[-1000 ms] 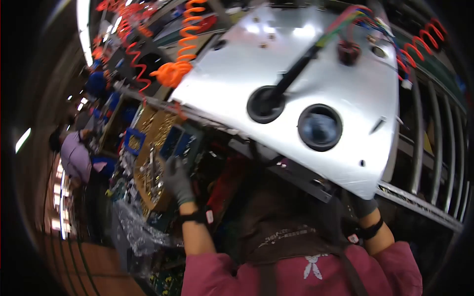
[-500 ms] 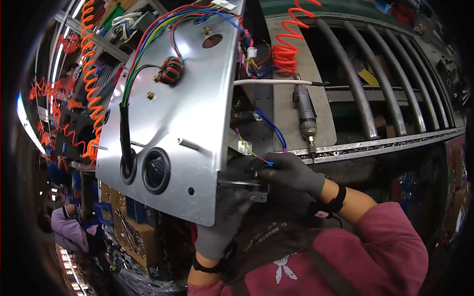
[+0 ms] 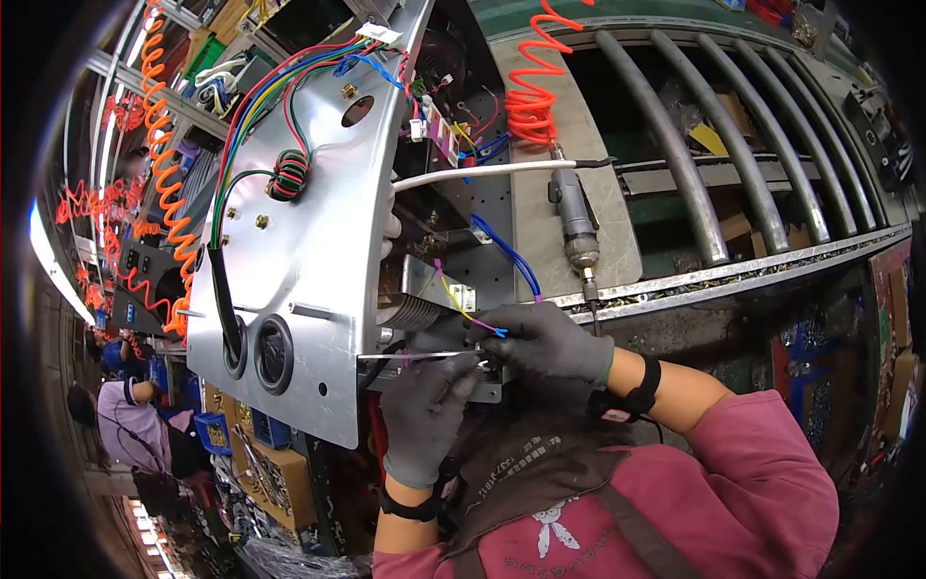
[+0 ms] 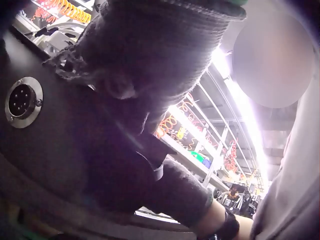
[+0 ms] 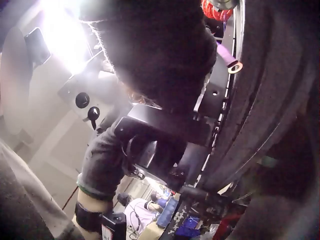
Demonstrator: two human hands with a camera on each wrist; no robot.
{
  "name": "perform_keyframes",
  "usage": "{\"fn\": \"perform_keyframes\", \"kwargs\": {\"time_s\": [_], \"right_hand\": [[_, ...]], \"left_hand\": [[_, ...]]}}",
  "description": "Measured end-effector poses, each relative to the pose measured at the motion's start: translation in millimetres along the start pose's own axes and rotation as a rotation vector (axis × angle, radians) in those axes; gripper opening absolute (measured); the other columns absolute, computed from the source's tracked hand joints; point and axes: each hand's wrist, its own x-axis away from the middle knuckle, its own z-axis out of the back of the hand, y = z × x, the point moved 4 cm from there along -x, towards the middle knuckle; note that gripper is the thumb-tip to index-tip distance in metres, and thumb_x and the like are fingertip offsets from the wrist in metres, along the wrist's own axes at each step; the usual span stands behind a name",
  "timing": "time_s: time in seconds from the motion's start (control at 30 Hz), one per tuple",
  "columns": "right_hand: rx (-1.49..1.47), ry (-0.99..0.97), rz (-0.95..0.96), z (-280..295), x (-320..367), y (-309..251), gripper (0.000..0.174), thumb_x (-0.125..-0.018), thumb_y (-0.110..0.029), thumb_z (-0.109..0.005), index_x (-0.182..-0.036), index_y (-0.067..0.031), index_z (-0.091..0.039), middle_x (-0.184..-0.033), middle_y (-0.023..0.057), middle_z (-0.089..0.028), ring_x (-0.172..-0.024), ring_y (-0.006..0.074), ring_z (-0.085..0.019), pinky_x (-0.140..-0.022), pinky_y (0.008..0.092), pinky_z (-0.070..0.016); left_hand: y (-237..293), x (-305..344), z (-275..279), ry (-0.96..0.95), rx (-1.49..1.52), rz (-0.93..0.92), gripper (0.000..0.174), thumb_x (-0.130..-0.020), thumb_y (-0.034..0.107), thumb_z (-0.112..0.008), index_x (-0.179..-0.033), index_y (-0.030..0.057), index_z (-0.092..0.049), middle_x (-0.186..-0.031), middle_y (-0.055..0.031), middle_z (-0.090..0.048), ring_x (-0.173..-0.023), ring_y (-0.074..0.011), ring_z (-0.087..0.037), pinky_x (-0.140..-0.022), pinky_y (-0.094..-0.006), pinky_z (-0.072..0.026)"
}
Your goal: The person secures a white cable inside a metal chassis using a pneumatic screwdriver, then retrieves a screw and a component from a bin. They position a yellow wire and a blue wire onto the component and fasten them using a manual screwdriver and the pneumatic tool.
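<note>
Both hands wear grey gloves and meet at the front edge of a metal-cased electrical unit (image 3: 318, 261). My left hand (image 3: 424, 415) has bent fingers close against the black front panel (image 4: 60, 145); what they hold is hidden. My right hand (image 3: 555, 343) curls its fingers and pinches a small dark part (image 3: 492, 367) beside the left fingertips. A yellow wire (image 3: 463, 307) with a blue end passes right by the right fingers. In the left wrist view, a round multi-pin socket (image 4: 23, 102) sits in the panel. The right wrist view has a black block-like part (image 5: 165, 125) under the gloved fingers.
An air screwdriver (image 3: 576, 217) with a coiled orange hose (image 3: 531, 116) lies on a board right of the unit. Beyond it run metal rollers (image 3: 690, 154). A white cable (image 3: 482, 176) crosses above. Boxes of fasteners (image 3: 275, 473) stand lower left, near another person (image 3: 125, 434).
My left hand has moved from the fastener boxes to the unit's front, and my right hand has come up beside it. The head view has swung right, showing the unit's open side.
</note>
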Motion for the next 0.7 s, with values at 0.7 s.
{"fn": "perform_keyframes", "kwargs": {"time_s": [0.7], "right_hand": [[0.096,0.031,0.141,-6,10,-5,0.054,-0.074,0.006,-0.054,-0.126,-0.0091,-0.054,-0.111,0.0151,-0.062,-0.100,0.0302,-0.061,-0.085,0.0350,-0.0497]], "left_hand": [[-25,1,-3,-0.115,0.190,0.378,0.019,-0.080,0.018,-0.071,-0.091,0.0034,-0.072,-0.072,-0.0075,-0.065,-0.067,-0.0121,-0.058,-0.061,-0.0275,-0.0431]]}}
